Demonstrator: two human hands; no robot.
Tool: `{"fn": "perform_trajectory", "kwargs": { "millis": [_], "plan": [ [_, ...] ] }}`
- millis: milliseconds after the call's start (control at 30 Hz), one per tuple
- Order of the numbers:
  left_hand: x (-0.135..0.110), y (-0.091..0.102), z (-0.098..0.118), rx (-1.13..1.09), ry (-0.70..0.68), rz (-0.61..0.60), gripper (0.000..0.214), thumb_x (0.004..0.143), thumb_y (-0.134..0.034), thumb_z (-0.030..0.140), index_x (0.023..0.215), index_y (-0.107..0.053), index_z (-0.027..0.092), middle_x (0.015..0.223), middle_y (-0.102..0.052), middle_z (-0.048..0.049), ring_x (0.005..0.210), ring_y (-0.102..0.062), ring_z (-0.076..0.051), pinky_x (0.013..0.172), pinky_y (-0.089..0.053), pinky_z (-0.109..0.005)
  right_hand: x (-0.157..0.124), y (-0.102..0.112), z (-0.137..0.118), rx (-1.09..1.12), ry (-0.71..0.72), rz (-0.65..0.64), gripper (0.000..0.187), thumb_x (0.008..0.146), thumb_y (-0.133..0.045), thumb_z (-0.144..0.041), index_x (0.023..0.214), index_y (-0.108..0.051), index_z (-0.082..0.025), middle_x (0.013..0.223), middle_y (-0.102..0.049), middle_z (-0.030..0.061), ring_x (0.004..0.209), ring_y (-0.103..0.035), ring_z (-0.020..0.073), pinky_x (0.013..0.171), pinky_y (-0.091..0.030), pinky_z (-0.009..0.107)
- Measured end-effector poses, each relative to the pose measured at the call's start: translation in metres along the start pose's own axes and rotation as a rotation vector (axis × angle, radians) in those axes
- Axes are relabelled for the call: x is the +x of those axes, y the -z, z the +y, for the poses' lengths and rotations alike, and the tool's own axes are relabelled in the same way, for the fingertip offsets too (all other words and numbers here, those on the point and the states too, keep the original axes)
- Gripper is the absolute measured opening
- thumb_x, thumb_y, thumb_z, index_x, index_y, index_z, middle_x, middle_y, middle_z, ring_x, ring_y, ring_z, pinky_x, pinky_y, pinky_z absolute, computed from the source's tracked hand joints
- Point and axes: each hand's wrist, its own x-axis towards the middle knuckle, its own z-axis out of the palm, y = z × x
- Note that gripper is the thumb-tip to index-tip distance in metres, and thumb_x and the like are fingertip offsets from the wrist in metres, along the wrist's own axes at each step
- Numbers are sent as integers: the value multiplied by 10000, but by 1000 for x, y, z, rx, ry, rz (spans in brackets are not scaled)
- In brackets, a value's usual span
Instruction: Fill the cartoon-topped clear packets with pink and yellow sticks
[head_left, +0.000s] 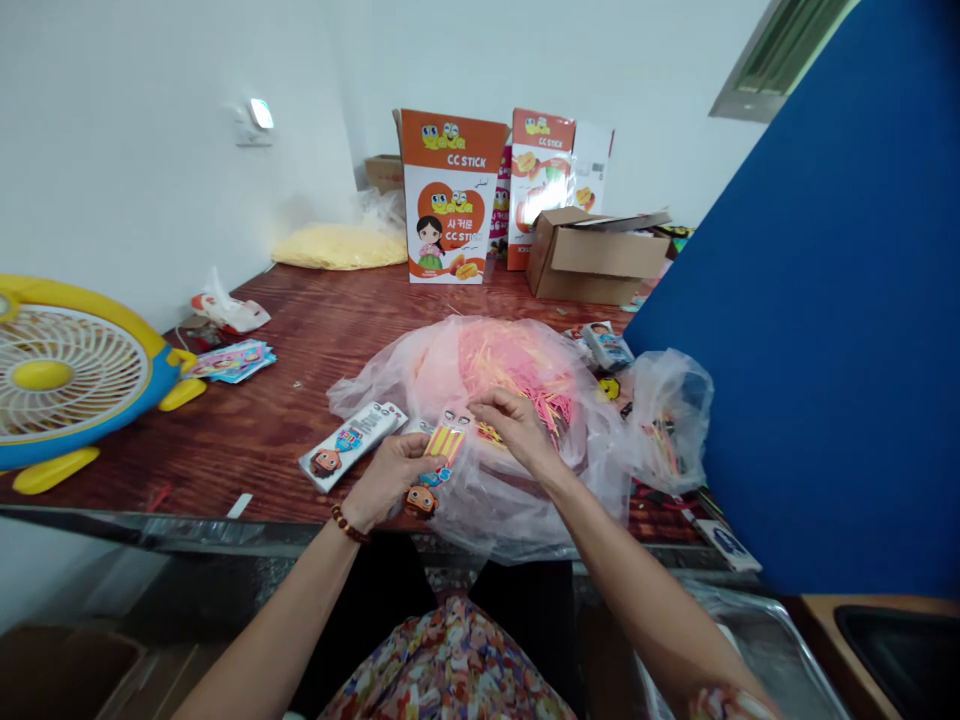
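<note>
My left hand [394, 470] is closed on a small clear packet [447, 440], printed with a cartoon face at its lower end. Yellow and pink sticks show through its window. The fingers of my right hand [517, 425] are pinched together at the packet's upper end; whatever is between them is too small to make out. Just beyond, a large clear plastic bag [420, 360] lies spread out with a heap of thin pink and yellow sticks [551, 405] in it. A stack of flat white cartoon packets [351, 445] lies left of my left hand.
A yellow-and-blue fan [82, 370] stands at the left, near colourful packets [234, 360] and tissues [231, 308]. Printed cartons [454, 200] and an open brown box [592, 262] line the back. A blue panel [825, 350] bounds the right, beside a smaller plastic bag [671, 420].
</note>
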Motion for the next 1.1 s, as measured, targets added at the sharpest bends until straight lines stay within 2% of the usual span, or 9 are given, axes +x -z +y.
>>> {"fn": "perform_trajectory", "kwargs": {
  "millis": [167, 500, 633, 700, 767, 933, 1100],
  "plan": [
    [1, -1, -3, 92, -40, -26, 312, 615, -844, 313, 853, -767, 125, 755, -738, -57, 623, -614, -140, 610, -453, -246, 4, 8, -10, -216, 86, -132, 148, 822, -634, -275, 714, -697, -195, 753, -651, 13, 747, -576, 150, 713, -409, 285],
    [1, -4, 1, 137, -79, -31, 248, 628, -817, 306, 790, -754, 130, 707, -707, -38, 605, -591, -137, 574, -428, -232, 8, 19, -24, -321, 208, -270, 177, 863, -611, -288, 782, -737, -194, 783, -634, 28, 766, -565, 154, 719, -410, 292],
    [1, -6, 2, 126, -66, -35, 258, 609, -816, 304, 796, -761, 135, 715, -713, -46, 599, -596, -143, 570, -448, -239, 12, 20, -21, -221, 60, -318, 234, 833, -606, -327, 685, -701, -173, 637, -580, -10, 622, -504, 117, 593, -373, 249],
    [1, -7, 2, 128, -50, -47, 269, 603, -814, 304, 808, -765, 138, 724, -716, -45, 595, -595, -141, 564, -452, -236, 15, 22, -22, -169, -56, -383, 262, 807, -612, -356, 649, -689, -162, 559, -539, -28, 537, -434, 94, 521, -325, 233],
    [2, -9, 2, 141, -41, -56, 268, 598, -813, 300, 805, -765, 137, 723, -715, -42, 581, -583, -134, 550, -442, -228, 18, 25, -25, -134, -140, -449, 236, 763, -646, -359, 657, -707, -158, 553, -564, -29, 518, -425, 89, 504, -325, 229],
    [2, -11, 4, 152, -23, -68, 243, 608, -805, 309, 759, -753, 124, 681, -693, -38, 548, -552, -121, 544, -424, -227, 23, 27, -32, -29, -207, -546, 137, 684, -696, -293, 723, -758, -178, 681, -684, -3, 613, -540, 110, 586, -420, 236],
    [2, -11, 7, 211, -69, -95, 175, 623, -780, 292, 710, -748, 144, 654, -678, -23, 555, -538, -131, 542, -411, -232, 27, 29, -24, 15, -266, -532, 168, 684, -683, -309, 740, -756, -168, 593, -623, -25, 486, -427, 69, 456, -307, 204]
  ]
}}
